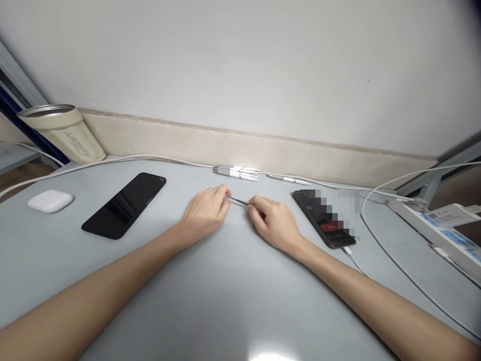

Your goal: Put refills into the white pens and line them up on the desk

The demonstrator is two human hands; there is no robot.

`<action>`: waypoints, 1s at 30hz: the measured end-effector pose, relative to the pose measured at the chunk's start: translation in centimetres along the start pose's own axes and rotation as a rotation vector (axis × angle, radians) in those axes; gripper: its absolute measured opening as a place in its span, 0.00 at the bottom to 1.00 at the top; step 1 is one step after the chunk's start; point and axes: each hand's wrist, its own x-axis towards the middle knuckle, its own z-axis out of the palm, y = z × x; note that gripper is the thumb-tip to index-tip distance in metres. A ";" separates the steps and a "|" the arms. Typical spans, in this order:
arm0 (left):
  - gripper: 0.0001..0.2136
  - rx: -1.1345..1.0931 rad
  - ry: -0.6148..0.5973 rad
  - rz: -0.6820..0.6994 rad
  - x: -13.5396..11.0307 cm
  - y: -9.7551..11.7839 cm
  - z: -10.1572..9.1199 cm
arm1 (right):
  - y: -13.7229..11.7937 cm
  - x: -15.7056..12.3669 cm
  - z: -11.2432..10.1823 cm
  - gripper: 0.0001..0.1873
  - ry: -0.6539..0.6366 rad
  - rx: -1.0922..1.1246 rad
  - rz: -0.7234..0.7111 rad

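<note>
My left hand (208, 208) is closed, with thumb and fingertips pinched on the left end of a thin dark rod that looks like a pen refill (239, 201). The opposite end sits in the pinched fingers of my right hand (273, 219). Only the short stretch between both hands shows; my fingers cover its ends, so I cannot tell what else they enclose. Just beyond the hands, several white-and-grey pens (236, 173) lie side by side near the wall. A single pen (288, 179) lies apart to their right.
A black phone (124, 206) and a white earbud case (50, 201) lie left on the grey table (180, 311). To the right, a lit phone (323, 220) is plugged into a white cable (391, 260) near a power strip (443, 233). A cream cup (71, 135) stands back left.
</note>
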 end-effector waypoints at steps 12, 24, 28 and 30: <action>0.12 0.041 0.020 0.133 -0.1 0.2 -0.2 | 0.2 0.0 -0.1 0.13 -0.051 -0.022 -0.092; 0.12 -0.051 0.112 -0.159 0.2 -0.9 -0.1 | 0.7 0.2 0.3 0.13 0.053 0.129 -0.012; 0.10 -0.118 0.099 -0.106 0.2 -0.8 -0.2 | 0.7 0.2 0.3 0.11 0.060 0.115 -0.005; 0.10 -0.126 0.099 -0.087 0.1 -0.6 -0.2 | 0.6 0.1 0.3 0.11 0.050 0.104 -0.012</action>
